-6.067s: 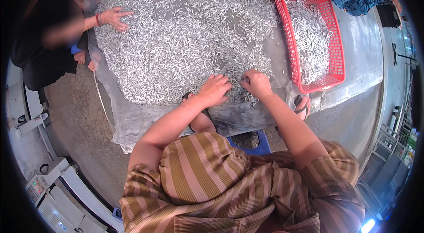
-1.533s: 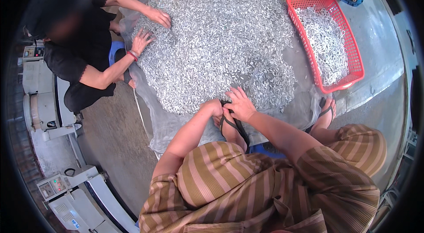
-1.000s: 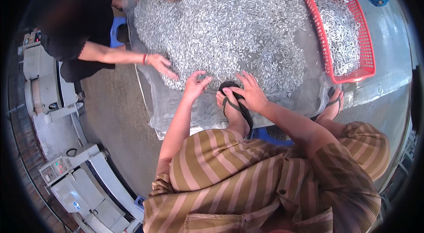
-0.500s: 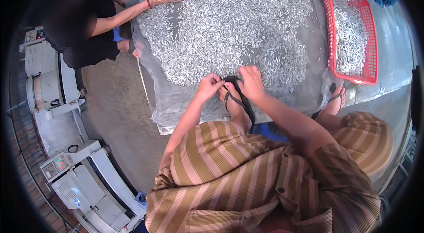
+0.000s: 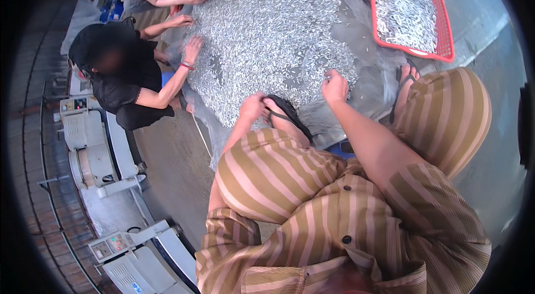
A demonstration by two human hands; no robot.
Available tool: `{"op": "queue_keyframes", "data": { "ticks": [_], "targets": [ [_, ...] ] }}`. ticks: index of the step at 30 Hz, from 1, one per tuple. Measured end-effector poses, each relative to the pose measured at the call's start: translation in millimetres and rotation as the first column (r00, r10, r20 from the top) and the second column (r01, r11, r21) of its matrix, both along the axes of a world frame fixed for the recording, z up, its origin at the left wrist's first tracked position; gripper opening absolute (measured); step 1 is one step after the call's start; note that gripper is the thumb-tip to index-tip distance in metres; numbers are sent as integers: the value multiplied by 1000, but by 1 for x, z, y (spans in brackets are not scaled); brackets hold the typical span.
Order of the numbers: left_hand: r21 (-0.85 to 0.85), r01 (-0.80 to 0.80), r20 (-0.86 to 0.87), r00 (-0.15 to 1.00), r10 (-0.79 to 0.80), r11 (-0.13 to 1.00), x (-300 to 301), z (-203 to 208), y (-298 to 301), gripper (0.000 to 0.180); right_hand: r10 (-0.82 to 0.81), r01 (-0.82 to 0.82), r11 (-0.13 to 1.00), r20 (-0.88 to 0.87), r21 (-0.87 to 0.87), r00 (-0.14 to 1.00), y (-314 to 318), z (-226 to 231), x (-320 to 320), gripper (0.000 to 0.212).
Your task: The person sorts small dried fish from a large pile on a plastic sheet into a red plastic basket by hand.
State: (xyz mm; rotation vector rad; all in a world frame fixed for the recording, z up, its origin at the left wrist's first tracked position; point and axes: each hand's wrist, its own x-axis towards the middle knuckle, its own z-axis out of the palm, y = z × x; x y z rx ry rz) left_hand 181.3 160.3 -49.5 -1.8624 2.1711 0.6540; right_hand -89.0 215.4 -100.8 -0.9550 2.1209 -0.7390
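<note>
While most of the heap of small silvery fish [image 5: 267, 38] remains on the clear plastic sheet [image 5: 362, 93], your left hand [image 5: 252, 108] and right hand [image 5: 335, 86] pinch fish at its near edge; red plastic basket [image 5: 440, 21] partly filled.

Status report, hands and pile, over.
Left hand on pile edge by sandal. Right hand pinching at pile. Co-workers' hands opposite, apart.

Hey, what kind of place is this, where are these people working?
Probably a small workshop or factory floor for hand sorting. A big heap of small silvery pieces lies on a plastic sheet, beside a red basket and grey machines.
</note>
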Motion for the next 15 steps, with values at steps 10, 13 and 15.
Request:
{"op": "queue_keyframes", "data": {
  "ticks": [10, 13, 15],
  "targets": [
    [-621, 71, 45, 997, -55, 780, -25, 247, -90, 27, -113, 132, 982, 143, -134, 983, -1, 34, 3, 17],
    [-627, 260, 217, 964, -156, 734, -43, 278, -90, 28, -139, 159, 982, 183, -98, 973, 4, 33, -3, 19],
    [-629, 351, 250, 936, -247, 693, -52, 280, -89, 27, -177, 195, 979, 212, -65, 961, 4, 31, -8, 19]
  ]
}}
